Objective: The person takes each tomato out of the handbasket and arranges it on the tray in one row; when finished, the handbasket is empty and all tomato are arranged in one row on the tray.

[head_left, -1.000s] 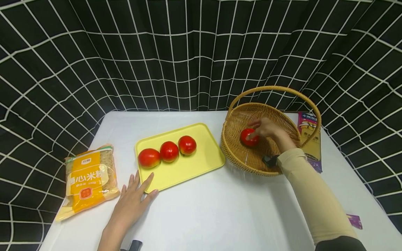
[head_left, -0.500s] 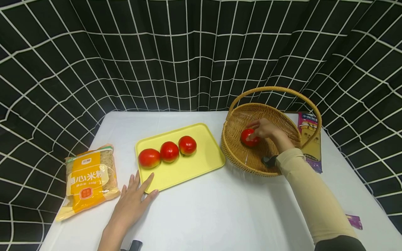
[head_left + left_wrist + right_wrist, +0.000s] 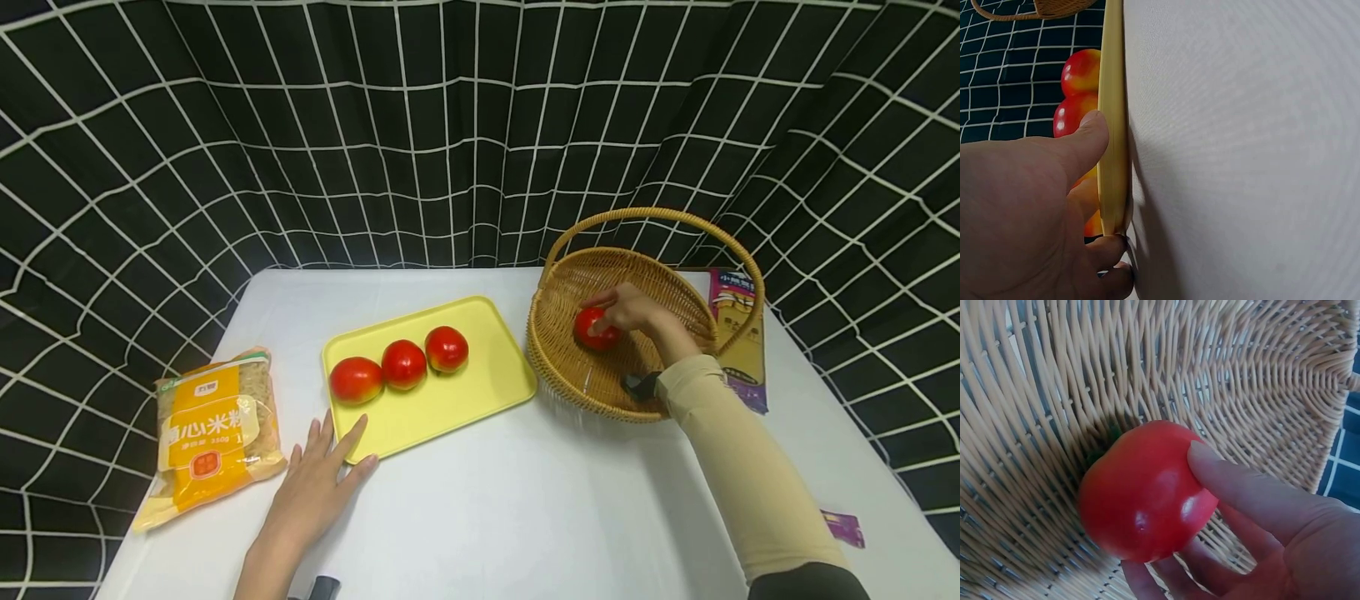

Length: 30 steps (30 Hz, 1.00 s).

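A red tomato (image 3: 594,330) sits inside the wicker basket (image 3: 678,302) on the right. My right hand (image 3: 636,312) holds this tomato, with the thumb on one side and several fingers curled round the other, as the right wrist view makes plain; a bit of green (image 3: 1102,445) shows at its stem end. On the left, my left hand (image 3: 311,492) rests at the near left corner of the yellow tray (image 3: 480,387), fingers spread and touching its rim. Three red tomatoes stand in a row on the tray: left (image 3: 356,381), middle (image 3: 403,364) and right (image 3: 447,349).
A yellow bag of rice noodles (image 3: 210,429) lies left of the tray. Behind the basket's right side is a purple and tan packet (image 3: 742,350), partly hidden. A small purple piece (image 3: 843,527) lies near the right table edge. The basket's handle (image 3: 656,214) arches over its opening.
The right hand, blurred a second ago, now lies steady round the tomato in the basket. The left hand and the tray have not moved; the view has shifted very slightly.
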{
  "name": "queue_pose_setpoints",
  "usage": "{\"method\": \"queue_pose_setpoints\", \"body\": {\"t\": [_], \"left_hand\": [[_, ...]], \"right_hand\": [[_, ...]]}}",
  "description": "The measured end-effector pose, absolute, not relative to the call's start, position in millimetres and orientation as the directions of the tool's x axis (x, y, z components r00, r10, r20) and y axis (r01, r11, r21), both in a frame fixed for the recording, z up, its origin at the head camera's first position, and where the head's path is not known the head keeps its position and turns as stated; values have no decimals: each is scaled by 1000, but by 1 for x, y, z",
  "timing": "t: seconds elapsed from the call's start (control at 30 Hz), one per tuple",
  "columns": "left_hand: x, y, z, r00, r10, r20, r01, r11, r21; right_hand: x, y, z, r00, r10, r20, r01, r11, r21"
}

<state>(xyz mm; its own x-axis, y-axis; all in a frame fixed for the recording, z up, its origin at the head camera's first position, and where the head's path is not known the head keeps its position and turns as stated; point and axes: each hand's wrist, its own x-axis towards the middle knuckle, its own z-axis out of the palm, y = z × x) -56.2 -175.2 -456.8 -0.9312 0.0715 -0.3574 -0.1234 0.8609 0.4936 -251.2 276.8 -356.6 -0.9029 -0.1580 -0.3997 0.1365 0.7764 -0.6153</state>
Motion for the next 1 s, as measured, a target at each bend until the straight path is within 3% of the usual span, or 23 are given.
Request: {"method": "queue_pose_setpoints", "body": {"t": [0.5,1.0], "left_hand": [[-55,-174,-455,-931,74,-357,-117,867,485],[-56,-174,-454,-932,80,-354,-110,868,485]], "right_hand": [[-245,268,-337,-955,-139,-262,80,730,-679],[-231,253,-309,-970,-71,-232,113,712,-693]]}}
